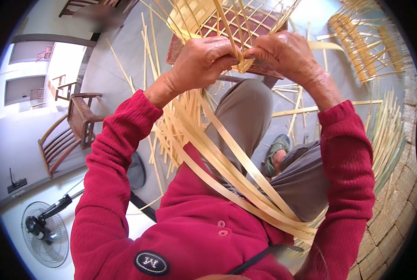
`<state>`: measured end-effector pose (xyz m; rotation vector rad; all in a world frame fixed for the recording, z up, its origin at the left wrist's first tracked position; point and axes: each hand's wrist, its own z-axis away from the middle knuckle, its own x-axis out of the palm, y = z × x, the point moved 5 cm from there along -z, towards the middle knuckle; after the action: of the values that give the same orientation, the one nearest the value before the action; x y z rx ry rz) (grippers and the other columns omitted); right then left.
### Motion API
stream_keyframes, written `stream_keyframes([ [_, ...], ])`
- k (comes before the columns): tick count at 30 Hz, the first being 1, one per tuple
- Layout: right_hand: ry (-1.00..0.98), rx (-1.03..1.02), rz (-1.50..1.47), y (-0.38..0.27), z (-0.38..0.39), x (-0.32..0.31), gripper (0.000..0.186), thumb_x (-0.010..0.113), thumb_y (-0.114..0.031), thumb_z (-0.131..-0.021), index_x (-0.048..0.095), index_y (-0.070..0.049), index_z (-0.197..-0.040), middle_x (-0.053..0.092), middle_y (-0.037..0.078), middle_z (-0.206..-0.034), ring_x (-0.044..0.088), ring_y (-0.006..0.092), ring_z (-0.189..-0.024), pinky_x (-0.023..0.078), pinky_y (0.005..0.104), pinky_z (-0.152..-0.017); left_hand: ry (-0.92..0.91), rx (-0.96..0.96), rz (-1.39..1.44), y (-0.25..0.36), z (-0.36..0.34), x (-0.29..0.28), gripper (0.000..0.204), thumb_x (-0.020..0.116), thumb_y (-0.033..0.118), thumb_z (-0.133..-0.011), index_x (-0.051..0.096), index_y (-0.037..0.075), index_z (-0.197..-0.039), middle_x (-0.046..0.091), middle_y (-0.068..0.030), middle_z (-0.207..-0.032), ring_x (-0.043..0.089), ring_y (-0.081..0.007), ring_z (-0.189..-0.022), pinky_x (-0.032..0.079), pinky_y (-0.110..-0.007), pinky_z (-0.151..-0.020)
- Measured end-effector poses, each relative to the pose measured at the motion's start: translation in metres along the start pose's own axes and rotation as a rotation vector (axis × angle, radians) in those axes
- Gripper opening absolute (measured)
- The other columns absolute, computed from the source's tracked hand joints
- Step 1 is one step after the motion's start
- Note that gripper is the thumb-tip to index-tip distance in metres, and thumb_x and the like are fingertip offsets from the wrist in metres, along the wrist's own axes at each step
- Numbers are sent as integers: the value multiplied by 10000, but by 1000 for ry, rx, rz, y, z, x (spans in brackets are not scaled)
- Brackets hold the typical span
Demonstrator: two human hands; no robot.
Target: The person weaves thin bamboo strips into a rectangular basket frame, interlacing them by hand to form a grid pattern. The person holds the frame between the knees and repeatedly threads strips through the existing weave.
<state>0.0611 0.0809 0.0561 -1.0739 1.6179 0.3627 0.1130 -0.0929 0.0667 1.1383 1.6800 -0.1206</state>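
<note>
At the top centre, a partly woven bamboo basket (216,25) with an open lattice rests on a dark red wooden stool (174,50). My left hand (206,58) pinches a bamboo strip at the basket's near edge. Close beside it, my right hand (283,53) pinches strips at the same corner between thumb and fingers. The fingertips hide just how the strips cross there. Loose strips stand up from the weave between my hands. Several long, flat bamboo strips (222,161) lie across my lap.
More thin strips (381,140) lie in a bundle at the right, beside a stack of woven pieces (400,210). Another lattice frame (351,44) is at the upper right. A wooden chair (80,121) and an electric fan (45,233) stand at the left.
</note>
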Motion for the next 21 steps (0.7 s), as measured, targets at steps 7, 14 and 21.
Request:
stream_keyframes([
  [7,-99,-223,-212,8,-27,11,251,686,-432,-904,795,-206,-901,709,98,-746,706,312,-723,540,432,-621,-57,45,78,-13,2,-3,150,779,15,-802,694,36,-924,715,-68,-872,707,-250,-779,562,-315,-695],
  [14,-292,-237,-357,12,-46,9,165,687,-324,-884,760,-177,-867,673,124,-708,665,341,-660,501,443,-575,-31,-153,338,-46,16,0,413,773,60,-895,503,32,-1207,683,-69,-980,714,-147,-893,584,-297,-749],
  [21,-379,-237,-370,5,-59,22,177,701,-285,-838,757,-123,-794,648,155,-663,650,332,-605,485,441,-547,-67,-72,403,-62,15,1,362,798,66,-875,547,34,-1133,634,-48,-985,644,-148,-874,531,-272,-748],
])
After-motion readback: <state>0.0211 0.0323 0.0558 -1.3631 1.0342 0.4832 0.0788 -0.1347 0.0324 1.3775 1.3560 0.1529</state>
